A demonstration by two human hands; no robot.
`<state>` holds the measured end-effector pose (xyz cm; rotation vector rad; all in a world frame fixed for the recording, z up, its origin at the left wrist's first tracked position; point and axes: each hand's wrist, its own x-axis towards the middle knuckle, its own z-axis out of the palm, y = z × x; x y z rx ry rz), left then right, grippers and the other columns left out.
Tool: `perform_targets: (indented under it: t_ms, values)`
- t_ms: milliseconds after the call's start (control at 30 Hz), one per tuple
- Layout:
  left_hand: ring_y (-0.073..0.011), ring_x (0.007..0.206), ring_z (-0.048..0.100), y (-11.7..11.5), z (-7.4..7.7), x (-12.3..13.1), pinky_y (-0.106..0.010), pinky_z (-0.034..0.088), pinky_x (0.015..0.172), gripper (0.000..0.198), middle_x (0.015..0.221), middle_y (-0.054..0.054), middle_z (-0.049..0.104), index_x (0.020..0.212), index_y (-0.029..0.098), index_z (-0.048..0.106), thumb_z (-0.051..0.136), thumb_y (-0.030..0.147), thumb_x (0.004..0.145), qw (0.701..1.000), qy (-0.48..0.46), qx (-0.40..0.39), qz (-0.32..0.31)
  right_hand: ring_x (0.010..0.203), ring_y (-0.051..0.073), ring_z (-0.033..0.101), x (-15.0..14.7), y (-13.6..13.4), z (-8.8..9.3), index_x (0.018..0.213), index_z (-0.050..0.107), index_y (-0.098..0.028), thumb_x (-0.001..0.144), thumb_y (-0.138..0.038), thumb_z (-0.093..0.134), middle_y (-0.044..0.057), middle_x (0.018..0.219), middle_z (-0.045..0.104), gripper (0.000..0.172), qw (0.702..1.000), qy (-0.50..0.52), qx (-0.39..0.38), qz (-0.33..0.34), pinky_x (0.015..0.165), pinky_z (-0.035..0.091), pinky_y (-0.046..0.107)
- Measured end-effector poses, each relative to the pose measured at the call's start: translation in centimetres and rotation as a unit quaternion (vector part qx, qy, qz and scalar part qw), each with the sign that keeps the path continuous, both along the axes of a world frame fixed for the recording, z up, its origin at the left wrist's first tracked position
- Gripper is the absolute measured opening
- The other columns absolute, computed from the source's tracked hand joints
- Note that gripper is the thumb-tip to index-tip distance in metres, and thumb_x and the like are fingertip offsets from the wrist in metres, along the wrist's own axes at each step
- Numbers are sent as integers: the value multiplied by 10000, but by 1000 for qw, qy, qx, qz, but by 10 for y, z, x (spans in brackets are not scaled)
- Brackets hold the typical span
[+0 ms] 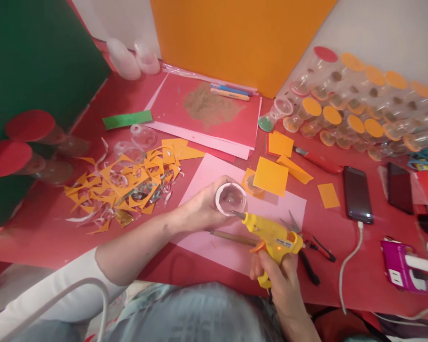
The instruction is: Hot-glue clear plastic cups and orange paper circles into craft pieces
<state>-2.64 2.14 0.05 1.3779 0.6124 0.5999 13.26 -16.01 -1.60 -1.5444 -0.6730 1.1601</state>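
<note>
Partly bare, the person's left forearm (139,244) stretches diagonally inward, the left hand (209,202) curled in a rounded grip, while the right hand (280,275), tightly clenched, angles up from below.

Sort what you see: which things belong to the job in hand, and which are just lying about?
In the job:
- yellow glue gun, in the right hand
- clear container, in the left hand
- perhaps orange paper squares

Lying about, it seems:
- black phone
- green strip
- orange scraps
</note>
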Motion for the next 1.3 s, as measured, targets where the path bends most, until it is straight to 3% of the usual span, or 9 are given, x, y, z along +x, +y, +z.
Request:
perform_targets:
  t_ms: [200, 400, 533, 833, 933, 1100, 1300]
  values:
    - [-185, 894, 711, -3, -7, 1, -304, 564, 789, 373, 1013, -62, 730, 963, 213, 517, 807, 311, 750, 1000, 18, 14, 10, 421, 144, 585, -3, 2, 1, 587, 583, -208, 903, -487, 713, -12, 487, 597, 441, 1000, 12, -6, -12, 469, 533, 270]
    - [-199, 878, 723, -3, -8, 1, -336, 571, 792, 401, 980, -55, 743, 951, 225, 493, 816, 321, 734, 998, 45, 33, 13, 440, 150, 603, -1, 0, 2, 607, 595, -209, 896, -440, 729, -4, 492, 606, 393, 1000, 1, -11, 4, 465, 522, 257]
    - [-167, 797, 700, -2, -4, 1, -299, 562, 734, 414, 932, -42, 740, 933, 221, 495, 837, 319, 723, 998, 37, 38, 29, 426, 147, 580, -4, 2, 3, 579, 573, -214, 896, -490, 717, -8, 479, 587, 444, 999, 11, -17, -26, 456, 514, 264]
    - [-121, 695, 612, -3, -2, 0, -250, 506, 640, 447, 858, 5, 678, 921, 228, 461, 839, 329, 704, 998, 38, 26, 39, 444, 149, 597, -3, 1, 3, 597, 582, -213, 890, -501, 723, -6, 492, 601, 435, 1000, 4, -19, -9, 469, 513, 258]
    - [-122, 738, 596, -3, -6, 0, -254, 498, 670, 457, 920, -13, 654, 957, 227, 453, 835, 326, 727, 999, 18, 19, 24, 418, 135, 561, -4, 5, 5, 581, 565, -214, 893, -519, 714, -11, 480, 586, 461, 1000, 15, -13, -18, 457, 496, 255]
    - [-165, 909, 618, -1, -3, -2, -302, 520, 807, 363, 1024, -38, 623, 1045, 211, 520, 756, 289, 781, 998, -21, -6, -59, 392, 120, 527, -5, 11, 9, 592, 578, -213, 871, -518, 736, -30, 474, 556, 443, 999, 16, -10, -37, 438, 480, 243]
    - [-147, 815, 569, 1, 3, -3, -290, 501, 769, 378, 924, -8, 586, 999, 203, 532, 777, 311, 733, 999, -18, -29, -25, 418, 144, 579, -3, 5, 4, 589, 589, -211, 901, -484, 714, -7, 481, 592, 433, 1000, 10, -2, 1, 458, 522, 262]
